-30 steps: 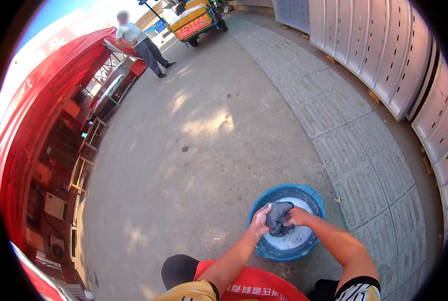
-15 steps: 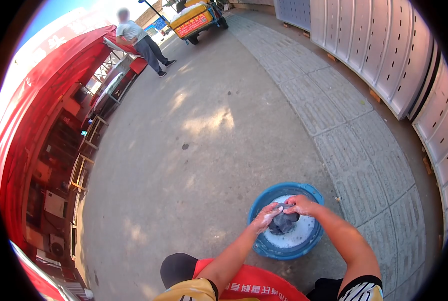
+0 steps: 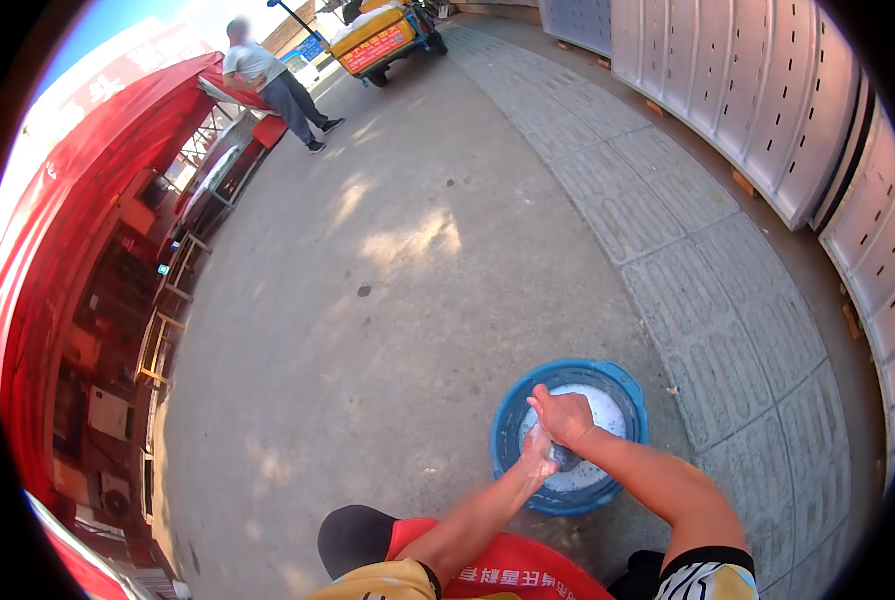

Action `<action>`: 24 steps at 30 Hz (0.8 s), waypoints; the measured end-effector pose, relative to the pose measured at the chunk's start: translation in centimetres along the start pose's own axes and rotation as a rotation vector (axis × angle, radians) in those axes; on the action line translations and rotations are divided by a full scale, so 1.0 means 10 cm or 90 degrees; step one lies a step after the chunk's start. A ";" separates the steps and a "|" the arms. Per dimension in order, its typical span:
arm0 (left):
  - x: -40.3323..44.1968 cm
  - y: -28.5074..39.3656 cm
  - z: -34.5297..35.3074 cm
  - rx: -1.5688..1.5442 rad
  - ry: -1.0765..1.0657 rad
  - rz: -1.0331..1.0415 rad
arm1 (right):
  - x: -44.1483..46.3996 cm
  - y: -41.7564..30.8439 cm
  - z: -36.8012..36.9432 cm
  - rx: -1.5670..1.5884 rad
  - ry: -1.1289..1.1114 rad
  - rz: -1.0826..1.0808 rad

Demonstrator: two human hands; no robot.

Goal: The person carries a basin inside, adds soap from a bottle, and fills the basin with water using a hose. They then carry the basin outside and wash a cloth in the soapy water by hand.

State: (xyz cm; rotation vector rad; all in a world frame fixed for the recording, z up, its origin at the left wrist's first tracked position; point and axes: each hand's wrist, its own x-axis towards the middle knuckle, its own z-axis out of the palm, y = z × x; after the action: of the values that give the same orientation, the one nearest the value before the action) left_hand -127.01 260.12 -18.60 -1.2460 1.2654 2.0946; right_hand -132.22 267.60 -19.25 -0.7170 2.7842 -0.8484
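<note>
A blue basin (image 3: 639, 400) of foamy water (image 3: 607, 412) stands on the ground in front of me. Over it, my left hand (image 3: 538, 452) and my right hand (image 3: 564, 416) are pressed together around a dark grey cloth (image 3: 565, 459). My right hand lies above and across my left one. Most of the cloth is hidden by the hands; a small part shows below my right hand, over the suds. White foam clings to my left hand and wrist.
A person (image 3: 257, 75) stands at the upper left near a red canopy (image 3: 87, 150). A yellow cart (image 3: 377, 42) is at the top. Wooden stools (image 3: 157, 345) line the left side; paving slabs (image 3: 707, 310) and white metal panels (image 3: 747, 100) run along the right.
My right hand has moved over my left hand, and both are now closed together. The cloth, earlier spread and visible between the fingers, is now mostly covered.
</note>
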 end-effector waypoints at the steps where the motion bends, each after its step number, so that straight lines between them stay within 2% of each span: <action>1: -0.28 0.06 0.21 0.036 0.072 -0.050 | 0.09 0.12 0.00 0.004 0.063 0.058; 2: -0.24 0.04 0.16 0.049 0.033 -0.009 | 0.09 0.11 -0.01 0.005 0.074 0.063; 3: -0.11 0.06 0.07 0.061 -0.010 0.037 | 0.03 -0.02 -0.05 -0.001 0.075 0.007; 4: 0.43 -0.04 -0.25 -0.025 -0.089 0.068 | -0.14 -0.27 -0.09 -0.006 0.069 -0.050; 5: 0.41 -0.01 -0.26 -0.021 -0.111 0.069 | -0.25 -0.39 -0.10 -0.010 0.059 -0.106; 7: 0.36 0.06 -0.28 -0.014 -0.156 0.070 | -0.07 -0.20 -0.07 0.015 0.104 -0.030; 8: -0.12 0.17 0.03 0.064 -0.061 0.057 | 0.04 -0.09 -0.04 0.030 0.121 0.005; 9: -0.06 0.15 0.01 0.054 -0.094 0.055 | 0.15 0.01 -0.09 0.045 0.144 0.040; 10: -0.01 0.13 -0.01 0.044 -0.127 0.052 | 0.18 0.02 -0.22 0.050 0.118 0.095; 11: 0.05 0.11 -0.03 0.033 -0.160 0.049 | 0.12 -0.06 -0.28 0.028 0.020 0.066; 13: 0.38 -0.02 -0.25 -0.273 -0.400 0.062 | -0.11 -0.51 -0.63 -0.023 -0.182 0.003; 14: 0.60 -0.06 -0.37 -0.185 -0.398 0.074 | -0.09 -0.50 -0.61 -0.020 -0.166 0.001; 15: 0.48 -0.02 -0.28 -0.153 -0.342 0.086 | -0.07 -0.49 -0.60 -0.017 -0.150 -0.001; 17: -0.04 0.15 0.07 -0.093 -0.224 0.107 | 0.16 -0.03 -0.18 0.051 0.104 0.048; 18: -0.17 0.25 0.12 -0.093 -0.246 0.075 | 0.22 0.17 -0.19 0.133 0.143 0.119; 19: -0.02 0.28 0.01 0.062 -0.288 0.196 | 0.23 0.36 -0.26 0.214 0.081 0.201; 21: 0.40 0.33 -0.30 0.373 -0.350 0.432 | 0.16 0.52 -0.50 0.432 -0.246 0.330; 22: 0.30 0.41 -0.28 0.372 -0.353 0.419 | 0.07 0.47 -0.60 0.414 -0.327 0.282; 23: 0.29 0.45 -0.29 0.456 -0.346 0.462 | -0.02 0.45 -0.63 0.396 -0.406 0.237; 24: 0.28 0.48 -0.29 0.542 -0.340 0.503 | -0.03 0.50 -0.47 0.435 -0.388 0.254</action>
State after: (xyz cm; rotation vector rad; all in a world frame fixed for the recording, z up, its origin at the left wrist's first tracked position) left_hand -130.40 254.89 -19.16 0.2092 2.1998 1.7155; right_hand -135.26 273.70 -18.14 -0.2240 1.8303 -1.1485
